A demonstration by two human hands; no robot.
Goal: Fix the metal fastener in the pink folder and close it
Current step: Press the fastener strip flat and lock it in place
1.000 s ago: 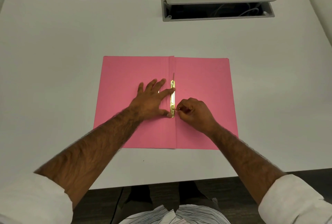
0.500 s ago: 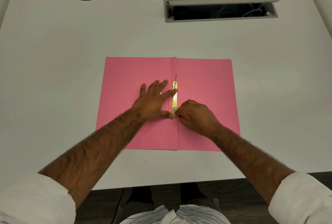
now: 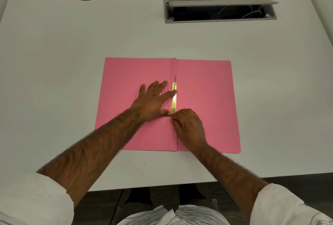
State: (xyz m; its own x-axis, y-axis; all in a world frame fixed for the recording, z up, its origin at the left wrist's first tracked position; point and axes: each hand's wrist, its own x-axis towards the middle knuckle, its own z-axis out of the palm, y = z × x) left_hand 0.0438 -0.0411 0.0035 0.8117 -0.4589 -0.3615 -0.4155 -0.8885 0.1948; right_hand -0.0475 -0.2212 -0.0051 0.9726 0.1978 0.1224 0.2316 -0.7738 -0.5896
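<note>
I see the pink folder [image 3: 207, 102] lying open and flat in the middle of the white bench [image 3: 54, 62], its spine crease running away from me. The gold metal fastener [image 3: 174, 98] lies along that crease, a thin prong sticking out past its far end. My left hand [image 3: 153, 100] is spread flat on the left leaf, index finger across the fastener, thumb near its lower end. My right hand [image 3: 189, 125] is curled, fingertips [image 3: 173, 115] pinched at the fastener's near end. A grey cable hatch [image 3: 219, 10] stands open at the far side.
</note>
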